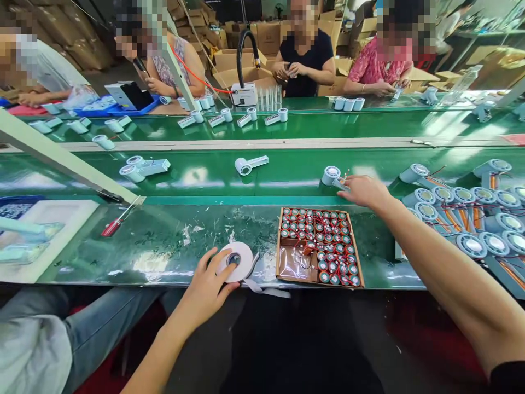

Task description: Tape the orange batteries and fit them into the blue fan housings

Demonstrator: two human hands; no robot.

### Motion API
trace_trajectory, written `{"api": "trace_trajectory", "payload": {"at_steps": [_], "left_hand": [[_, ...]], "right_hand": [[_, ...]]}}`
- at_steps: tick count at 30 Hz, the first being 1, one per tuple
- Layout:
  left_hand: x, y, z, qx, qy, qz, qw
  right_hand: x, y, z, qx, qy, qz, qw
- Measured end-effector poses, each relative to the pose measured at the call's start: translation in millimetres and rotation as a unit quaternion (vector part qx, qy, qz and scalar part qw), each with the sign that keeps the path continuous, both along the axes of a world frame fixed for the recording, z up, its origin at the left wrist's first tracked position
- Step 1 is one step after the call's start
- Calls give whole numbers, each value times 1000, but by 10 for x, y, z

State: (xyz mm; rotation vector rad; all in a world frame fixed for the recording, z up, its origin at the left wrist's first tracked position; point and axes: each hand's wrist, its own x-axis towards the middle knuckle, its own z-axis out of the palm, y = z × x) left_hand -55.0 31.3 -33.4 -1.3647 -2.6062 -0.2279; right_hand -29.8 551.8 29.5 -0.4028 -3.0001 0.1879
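Note:
My left hand [215, 273] grips a roll of white tape [245, 257] lying at the front of the bench, with fingertips in its core and the thumb along its rim. A loose end of the tape hangs past the bench edge. Out over the green belt, my right hand [365, 190] has its fingers closed around the handle end of a pale blue handheld fan [331, 175]; part of the handle is hidden. Between my hands stands a cardboard box of batteries [334, 241] with red wires, whose near-left corner shows bare cardboard.
Many fan bodies with exposed wires [471, 245] crowd the right side. Further fans [246, 166] lie along the belt [205, 169]. A red screwdriver [117, 221] lies left, near a slanted metal post [69, 158]. Several co-workers sit across; another person's leg [110, 323] is at left.

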Motion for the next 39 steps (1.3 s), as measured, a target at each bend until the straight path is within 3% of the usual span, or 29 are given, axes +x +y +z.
{"api": "trace_trajectory", "payload": {"at_steps": [2,4,6,9,11,13,16,18,22,25,28,32,39], "left_hand": [[94,132,119,66,11,-5,998],[226,297,256,154,29,-9,988],[369,485,378,222,51,-26,973],[504,705,473,264,76,-66,959],[509,741,461,269,77,-72,957],[477,689,395,266,54,-45,961],[482,551,245,255,-8,12,967],[557,497,145,253,-51,32,966],[766,535,15,282,-86,47,954],[859,614,1,292,-95,37,951],[888,656,36,277,-106,26,955],[889,668,80,262,-104,0,960],[836,771,59,250,-101,-19,963]], "right_hand": [[316,-394,219,-49,74,40,995],[692,-914,398,-197,140,98,965],[1042,-1457,489,-369,51,157,915],[1409,-2076,401,-502,-118,231,825],[1555,-2294,229,-528,-137,279,790],[1648,-2376,48,-477,-134,331,804],[1681,-2312,-88,-252,-148,360,886],[1598,-2172,-58,-161,-130,348,914],[1255,-1812,108,-59,12,190,980],[1047,-1699,137,55,37,106,992],[992,-1746,66,90,35,121,988],[1030,-1795,-46,74,53,143,985],[979,-1819,-50,36,85,102,990]]}}
